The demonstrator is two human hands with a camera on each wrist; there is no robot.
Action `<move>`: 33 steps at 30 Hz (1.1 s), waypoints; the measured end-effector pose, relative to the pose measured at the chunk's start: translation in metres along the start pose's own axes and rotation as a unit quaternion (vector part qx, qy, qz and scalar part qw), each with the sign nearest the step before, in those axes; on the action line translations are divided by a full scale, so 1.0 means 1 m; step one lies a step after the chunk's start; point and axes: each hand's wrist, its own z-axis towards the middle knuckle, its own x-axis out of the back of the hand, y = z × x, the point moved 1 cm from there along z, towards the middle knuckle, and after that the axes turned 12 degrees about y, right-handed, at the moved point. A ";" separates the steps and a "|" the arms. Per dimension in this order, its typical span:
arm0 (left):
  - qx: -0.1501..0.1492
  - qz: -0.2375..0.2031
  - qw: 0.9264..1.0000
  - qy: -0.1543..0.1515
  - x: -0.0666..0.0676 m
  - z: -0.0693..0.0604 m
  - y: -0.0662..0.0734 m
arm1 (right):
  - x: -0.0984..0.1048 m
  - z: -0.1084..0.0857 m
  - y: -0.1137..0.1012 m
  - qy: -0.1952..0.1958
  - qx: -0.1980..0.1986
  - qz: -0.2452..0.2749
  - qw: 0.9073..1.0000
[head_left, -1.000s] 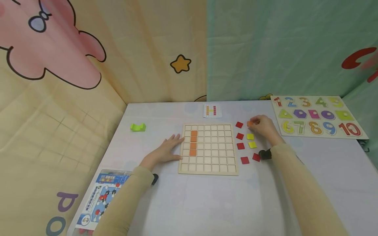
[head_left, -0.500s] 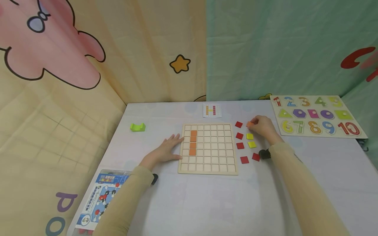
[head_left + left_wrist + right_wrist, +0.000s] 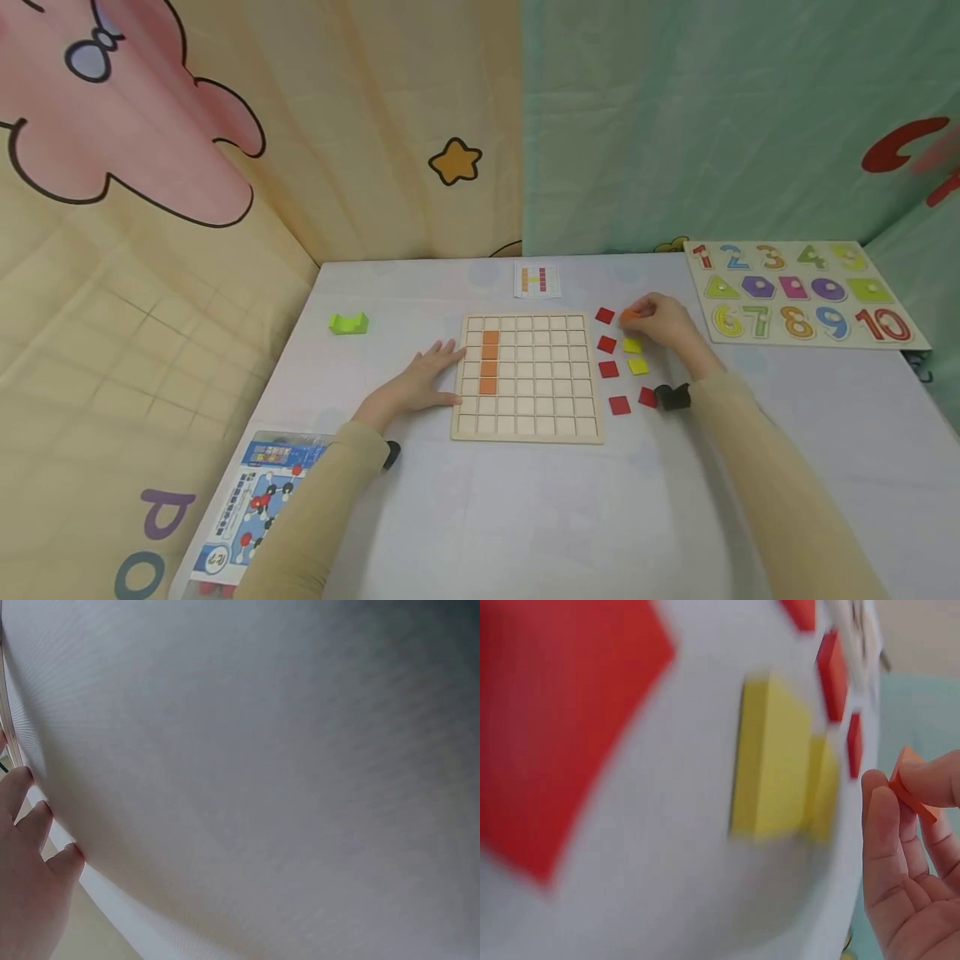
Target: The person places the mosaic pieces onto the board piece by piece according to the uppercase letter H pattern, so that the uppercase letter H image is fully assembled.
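Note:
In the head view my left hand (image 3: 418,383) lies with spread fingers at the left edge of the wooden grid board (image 3: 527,430). Orange tiles (image 3: 489,368) fill several cells of one column on the board. Right of the board, my right hand (image 3: 666,323) pinches an orange tile (image 3: 628,317) between thumb and fingers; the right wrist view shows this orange tile (image 3: 913,796) held off the table. Two yellow tiles (image 3: 637,366) and several red tiles (image 3: 608,369) lie below and left of that hand. The left wrist view shows my left hand (image 3: 34,877) only at its edge.
A pattern card (image 3: 537,281) lies behind the board. The number and shape puzzle (image 3: 806,292) is at the back right. A green block (image 3: 348,324) stands on the left, and a blue and white package (image 3: 251,508) is at the front left, partly under my left arm.
My right hand has shifted slightly left with the orange tile in its fingers. The left hand stays at the board's edge.

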 end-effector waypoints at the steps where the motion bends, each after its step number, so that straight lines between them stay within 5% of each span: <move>1: 0.001 0.000 1.000 -0.001 0.000 0.000 0.000 | -0.002 -0.003 -0.003 -0.007 0.003 0.010 1.000; 10: 0.007 -0.002 1.000 -0.009 0.002 0.001 0.001 | -0.049 -0.047 -0.040 -0.084 0.072 0.087 0.990; 16: 0.008 -0.001 1.000 -0.009 0.000 0.002 -0.002 | -0.099 -0.085 -0.067 -0.127 0.120 0.085 0.981; 23: 0.001 -0.006 1.000 -0.008 -0.001 0.001 -0.003 | -0.137 -0.104 -0.086 -0.121 0.134 0.068 0.981; 33: -0.002 -0.002 1.000 -0.009 0.000 0.001 -0.004 | -0.151 -0.113 -0.096 -0.103 0.196 0.007 0.975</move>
